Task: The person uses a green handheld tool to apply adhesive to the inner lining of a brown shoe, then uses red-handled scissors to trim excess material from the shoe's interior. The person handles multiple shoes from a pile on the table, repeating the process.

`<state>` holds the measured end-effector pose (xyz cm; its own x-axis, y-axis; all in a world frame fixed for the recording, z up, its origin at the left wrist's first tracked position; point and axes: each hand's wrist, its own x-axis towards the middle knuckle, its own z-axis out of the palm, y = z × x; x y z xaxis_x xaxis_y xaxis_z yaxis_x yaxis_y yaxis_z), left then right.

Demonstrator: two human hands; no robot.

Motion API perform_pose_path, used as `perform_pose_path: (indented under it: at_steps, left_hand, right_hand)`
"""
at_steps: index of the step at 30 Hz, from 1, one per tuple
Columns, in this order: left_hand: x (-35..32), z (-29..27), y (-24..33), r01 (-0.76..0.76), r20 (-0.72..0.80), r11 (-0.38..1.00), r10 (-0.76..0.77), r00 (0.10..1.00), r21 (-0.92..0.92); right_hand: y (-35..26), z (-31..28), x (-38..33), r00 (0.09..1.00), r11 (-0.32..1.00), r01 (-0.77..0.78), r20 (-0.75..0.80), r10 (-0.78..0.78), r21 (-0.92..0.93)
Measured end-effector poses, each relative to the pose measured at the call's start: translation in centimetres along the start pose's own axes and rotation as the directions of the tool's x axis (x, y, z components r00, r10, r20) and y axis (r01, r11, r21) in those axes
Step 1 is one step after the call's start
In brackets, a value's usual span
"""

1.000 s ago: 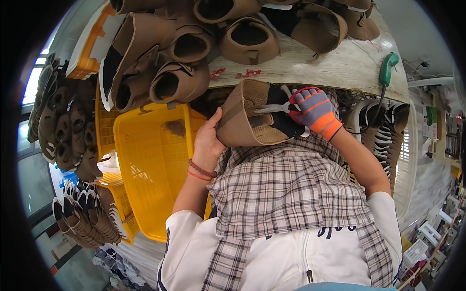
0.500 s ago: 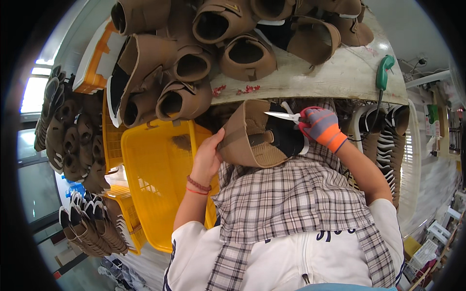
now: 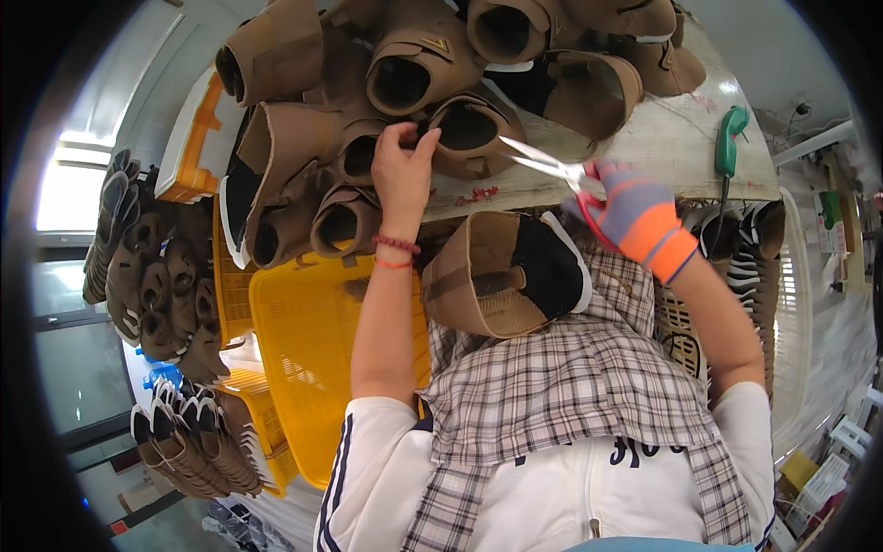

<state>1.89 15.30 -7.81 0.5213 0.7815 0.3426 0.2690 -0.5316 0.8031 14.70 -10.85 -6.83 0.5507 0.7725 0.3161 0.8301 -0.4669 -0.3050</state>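
My left hand is bare and reaches up to the pile of brown shoe uppers on the worktable, its fingers on the rim of one upper. My right hand, in an orange and grey glove, holds a pair of scissors whose blades point left over the table edge. A brown and black shoe upper lies on my lap on the plaid cloth, free of both hands.
A yellow plastic crate stands at my left knee, with stacked crates behind it. Rows of brown uppers hang on a rack at left. A green tool lies on the table's right. Baskets of striped pieces sit at right.
My left hand let go of the upper, which now rests on my lap, and reached up to the pile. My right hand with the scissors moved off it to the right.
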Motion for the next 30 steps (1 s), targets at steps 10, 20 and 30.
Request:
perform_pose_path:
  at_steps: [10, 20, 30]
  left_hand:
    - [0.2, 1.3, 0.3, -0.153, 0.012, 0.975, 0.153, 0.988, 0.162]
    - [0.1, 1.4, 0.5, -0.182, 0.024, 0.964, 0.181, 0.983, 0.196]
    - [0.3, 1.3, 0.7, -0.158, 0.034, 0.963, 0.154, 0.987, 0.220]
  right_hand:
    - [-6.4, -2.5, 12.4, 0.846, 0.816, 0.300, 0.533, 0.012, -0.495]
    - [-7.9, -2.5, 14.5, 0.863, 0.713, 0.428, 0.486, -0.140, -0.556]
    - [-7.6, -2.6, 14.6, 0.882, 0.712, 0.425, 0.431, -0.189, -0.558]
